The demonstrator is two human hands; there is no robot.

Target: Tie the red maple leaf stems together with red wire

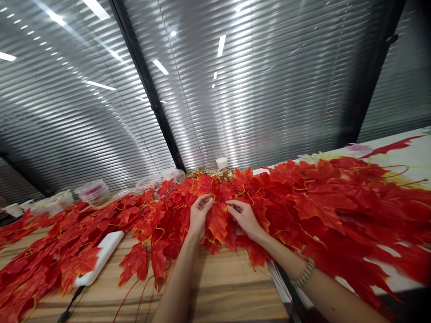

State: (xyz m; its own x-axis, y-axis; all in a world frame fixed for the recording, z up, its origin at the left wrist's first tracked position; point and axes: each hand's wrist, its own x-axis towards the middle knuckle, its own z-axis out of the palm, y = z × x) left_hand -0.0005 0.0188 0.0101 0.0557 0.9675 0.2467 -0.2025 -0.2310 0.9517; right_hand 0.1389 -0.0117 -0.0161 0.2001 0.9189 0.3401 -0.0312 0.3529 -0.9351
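Nearest to us, a wooden table [222, 291] carries the work; thin red stems [134, 296] trail over its front edge. A white flat device [101, 258] with a dark cable lies on the wood at the left, partly under the foliage.

Our left hand [199, 216] is raised over the pile, fingers curled and pinching the upper edge of a red maple leaf [217, 222]. Our right hand [245, 217] is just beside it on the other side of the same leaf, fingers bent inward with the tips on the leaf's edge; we cannot tell whether it grips the leaf or only touches it. A beaded bracelet [303, 272] sits on the right wrist.

The leaf lies at the middle of the table, on top of a long heap of red leaf garlands [319, 202] that runs from the far left to the far right.

Behind the heap, at the left, stand clear plastic containers [93, 192]. A small white cup [222, 162] stands near the centre, next to some gold-coloured wrapping [202, 171]. At the right, a white printed sheet [414, 157] shows under the leaves. Closed metal blinds [269, 80] fill the background.
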